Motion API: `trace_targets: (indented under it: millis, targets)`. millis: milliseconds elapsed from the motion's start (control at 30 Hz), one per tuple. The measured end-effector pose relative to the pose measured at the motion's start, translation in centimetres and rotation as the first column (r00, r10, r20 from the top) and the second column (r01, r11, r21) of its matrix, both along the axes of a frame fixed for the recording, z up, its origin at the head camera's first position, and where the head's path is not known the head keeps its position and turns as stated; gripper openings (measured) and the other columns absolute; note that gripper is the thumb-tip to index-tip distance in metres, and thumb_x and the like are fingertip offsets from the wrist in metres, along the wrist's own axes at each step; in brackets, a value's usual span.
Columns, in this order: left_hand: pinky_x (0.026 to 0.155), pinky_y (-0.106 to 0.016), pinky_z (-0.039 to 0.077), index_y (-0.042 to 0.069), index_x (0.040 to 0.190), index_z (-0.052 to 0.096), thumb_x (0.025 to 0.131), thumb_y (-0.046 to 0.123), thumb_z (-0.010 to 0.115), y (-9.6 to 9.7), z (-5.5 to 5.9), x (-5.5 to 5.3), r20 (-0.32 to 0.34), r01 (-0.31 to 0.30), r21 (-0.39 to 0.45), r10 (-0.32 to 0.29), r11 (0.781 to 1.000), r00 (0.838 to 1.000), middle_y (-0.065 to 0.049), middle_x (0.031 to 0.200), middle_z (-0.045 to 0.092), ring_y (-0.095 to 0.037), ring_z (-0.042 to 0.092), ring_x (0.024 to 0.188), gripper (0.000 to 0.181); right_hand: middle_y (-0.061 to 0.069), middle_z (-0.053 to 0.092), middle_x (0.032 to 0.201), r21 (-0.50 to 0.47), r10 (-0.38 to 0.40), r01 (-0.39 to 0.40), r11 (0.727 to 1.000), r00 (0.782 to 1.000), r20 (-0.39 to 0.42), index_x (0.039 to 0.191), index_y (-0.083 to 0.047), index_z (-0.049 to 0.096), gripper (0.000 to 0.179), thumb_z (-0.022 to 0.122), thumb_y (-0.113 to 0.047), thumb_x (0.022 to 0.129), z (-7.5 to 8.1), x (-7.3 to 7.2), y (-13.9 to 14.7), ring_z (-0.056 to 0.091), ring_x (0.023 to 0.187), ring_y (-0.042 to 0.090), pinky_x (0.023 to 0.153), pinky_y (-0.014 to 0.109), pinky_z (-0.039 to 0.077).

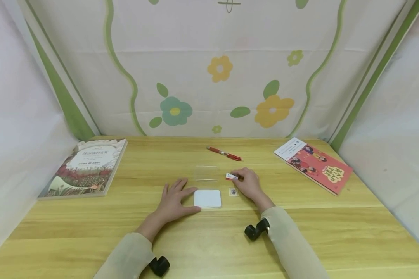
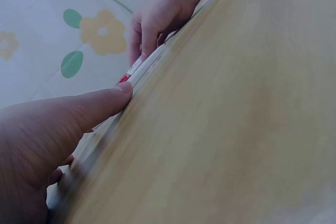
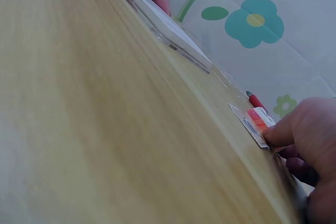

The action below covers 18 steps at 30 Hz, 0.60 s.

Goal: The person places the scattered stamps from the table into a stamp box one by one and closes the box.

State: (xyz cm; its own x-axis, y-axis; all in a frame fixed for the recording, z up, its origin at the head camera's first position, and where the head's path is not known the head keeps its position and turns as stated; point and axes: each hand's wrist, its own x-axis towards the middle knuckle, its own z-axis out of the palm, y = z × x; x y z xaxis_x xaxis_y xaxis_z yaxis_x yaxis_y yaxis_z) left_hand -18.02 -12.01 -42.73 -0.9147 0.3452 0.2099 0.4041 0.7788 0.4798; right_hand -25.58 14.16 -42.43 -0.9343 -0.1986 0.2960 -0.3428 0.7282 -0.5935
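Fingers of the right hand pinch a small white-and-red piece just beyond a little square card on the worktop. Left of that card lies a clear case with a white top; the left hand has its fingers spread, thumb and index at the case's left end. Farther back rests a red pen, between a pale book at left and a red-covered book at right.
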Motion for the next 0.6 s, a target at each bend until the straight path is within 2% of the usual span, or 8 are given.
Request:
trace_targets:
  millis: [300, 600]
  targets:
    - [0.094, -0.056, 0.000, 0.021, 0.121, 0.053, 0.067, 0.061, 0.059, 0.01, -0.12, -0.12, -0.004, 0.007, -0.015, -0.007, 1.000, 1.000, -0.014, 0.136, 0.028, -0.032, 0.016, 0.125, 0.067, 0.001, 0.056, 0.082, -0.013, -0.013, 0.014, 1.000, 0.999, 0.049, 0.094, -0.011, 0.068, 0.019, 0.064, -0.009, 0.076, 0.03, 0.05, -0.06, 0.046, 0.074, 0.018, 0.069, 0.035, 0.031]
    - [0.094, -0.056, 0.000, 0.021, 0.122, 0.052, 0.067, 0.061, 0.058, -0.09, -0.16, -0.14, 0.003, 0.010, -0.015, -0.010, 1.000, 1.000, -0.014, 0.136, 0.027, -0.031, 0.015, 0.126, 0.068, 0.002, 0.054, 0.083, -0.014, -0.002, 0.002, 1.000, 1.000, 0.011, 0.087, -0.011, 0.068, 0.013, 0.064, -0.008, 0.076, -0.16, -0.02, -0.06, 0.046, 0.078, 0.020, 0.073, 0.039, 0.030]
